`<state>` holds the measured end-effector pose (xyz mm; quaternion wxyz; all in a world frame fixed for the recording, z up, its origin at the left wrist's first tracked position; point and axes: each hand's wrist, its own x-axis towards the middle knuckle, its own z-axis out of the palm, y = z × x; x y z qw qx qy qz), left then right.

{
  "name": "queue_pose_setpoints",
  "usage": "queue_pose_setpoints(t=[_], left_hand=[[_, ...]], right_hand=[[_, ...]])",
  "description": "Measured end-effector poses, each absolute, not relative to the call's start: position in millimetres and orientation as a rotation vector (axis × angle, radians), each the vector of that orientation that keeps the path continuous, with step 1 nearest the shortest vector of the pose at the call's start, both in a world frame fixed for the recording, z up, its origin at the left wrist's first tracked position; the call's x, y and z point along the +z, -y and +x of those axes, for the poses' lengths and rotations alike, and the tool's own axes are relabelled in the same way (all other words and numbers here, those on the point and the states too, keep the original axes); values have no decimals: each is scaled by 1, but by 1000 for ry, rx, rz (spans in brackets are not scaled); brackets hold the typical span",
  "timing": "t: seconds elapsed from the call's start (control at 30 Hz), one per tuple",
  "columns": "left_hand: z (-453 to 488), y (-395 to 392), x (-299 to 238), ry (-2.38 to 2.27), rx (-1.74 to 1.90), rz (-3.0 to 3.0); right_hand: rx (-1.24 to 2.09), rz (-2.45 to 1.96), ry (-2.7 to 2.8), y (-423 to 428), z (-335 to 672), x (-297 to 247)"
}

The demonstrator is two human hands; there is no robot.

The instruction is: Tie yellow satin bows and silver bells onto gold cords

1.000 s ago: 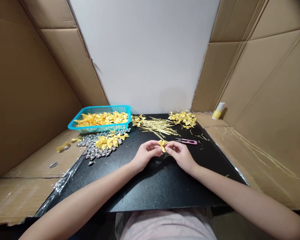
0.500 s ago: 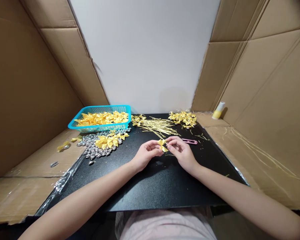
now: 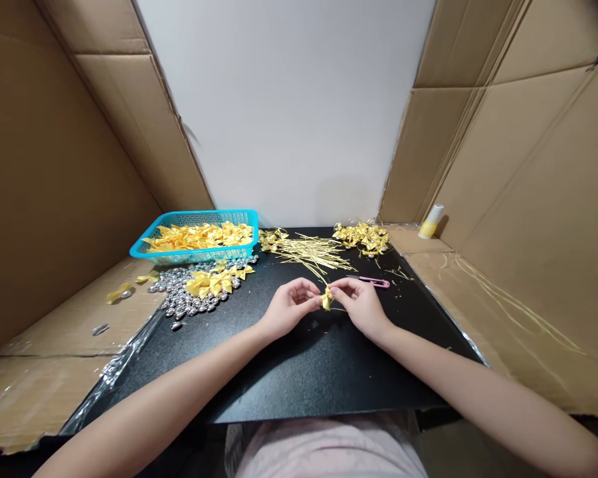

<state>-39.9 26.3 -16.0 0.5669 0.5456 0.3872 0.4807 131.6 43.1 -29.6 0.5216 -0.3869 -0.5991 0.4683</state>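
Black, speckled tabletop (image 3: 289,378) fills the middle of a booth walled by brown cardboard sheets (image 3: 54,166), with a plain white wall (image 3: 289,113) behind. Both hands meet just above its centre: the left hand (image 3: 286,312) and the right hand (image 3: 361,307) each pinch a yellow ribbon bow (image 3: 325,299) between thumb and fingertips, a little off the surface. Pink snips (image 3: 373,282) lie just beyond the right hand. At far left sits a turquoise basket (image 3: 194,253) of bows, with silver beads (image 3: 179,302) heaped before it, and yellow strands (image 3: 309,249) lie at the back.
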Motion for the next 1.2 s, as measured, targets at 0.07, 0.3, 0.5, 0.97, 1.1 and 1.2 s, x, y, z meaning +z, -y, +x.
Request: queue_pose_setpoints(t=[0.07, 0.3, 0.5, 0.97, 1.1, 1.2], left_hand=[[-38, -26, -14, -920, 1188, 1333], [-30, -21, -24, -915, 1288, 1333], [-37, -19, -23, -1115, 1385, 1761], [-36, -22, -22, -1144, 1181, 1900], [-33, -23, -19, -1054, 1067, 1883], [-32, -21, -19, -1060, 1081, 1889]], right_hand=[[1113, -933, 1340, -43, 127, -32], [1139, -931, 1178, -48, 124, -34], [1138, -910, 1156, -50, 129, -30], [1130, -905, 1205, -43, 127, -26], [1119, -920, 1193, -45, 127, -28], [1118, -921, 1191, -47, 127, -29]])
